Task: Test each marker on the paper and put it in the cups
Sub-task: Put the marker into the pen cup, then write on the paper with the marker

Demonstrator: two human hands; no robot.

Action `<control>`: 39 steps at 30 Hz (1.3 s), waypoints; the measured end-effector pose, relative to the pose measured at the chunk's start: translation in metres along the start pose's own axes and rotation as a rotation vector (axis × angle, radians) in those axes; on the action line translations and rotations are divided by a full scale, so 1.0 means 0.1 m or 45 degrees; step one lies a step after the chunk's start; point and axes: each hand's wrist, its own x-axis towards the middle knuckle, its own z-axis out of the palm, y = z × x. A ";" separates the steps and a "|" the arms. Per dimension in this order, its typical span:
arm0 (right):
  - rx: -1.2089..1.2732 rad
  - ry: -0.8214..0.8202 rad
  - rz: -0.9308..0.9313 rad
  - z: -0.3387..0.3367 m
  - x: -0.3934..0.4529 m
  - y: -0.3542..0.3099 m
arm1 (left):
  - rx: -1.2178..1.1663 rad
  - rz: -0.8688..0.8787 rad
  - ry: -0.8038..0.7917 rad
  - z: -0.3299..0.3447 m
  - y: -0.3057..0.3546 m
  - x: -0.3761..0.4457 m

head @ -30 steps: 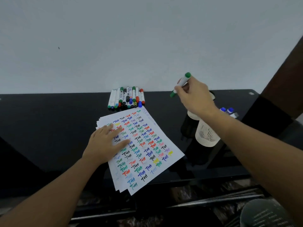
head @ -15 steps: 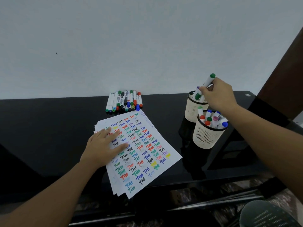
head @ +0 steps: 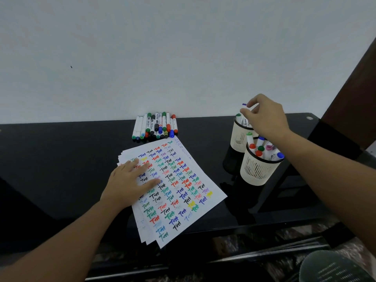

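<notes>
Standing near-upright, green marker [head: 242, 119] occupies far cup [head: 238, 137], cap up.

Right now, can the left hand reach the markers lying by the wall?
Probably yes. The left hand rests flat on the paper, and the row of markers lies just beyond the sheet's far edge with nothing between them.

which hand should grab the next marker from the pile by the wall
Right, probably. The right hand hovers over the far cup with fingers loosely spread, apparently holding nothing, while the left hand lies flat pinning the paper stack. The marker pile lies between them.
</notes>
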 end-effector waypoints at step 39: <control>-0.512 -0.497 -0.477 2.42 0.31 -0.52 | -0.098 0.047 -0.004 0.00 -0.34 0.27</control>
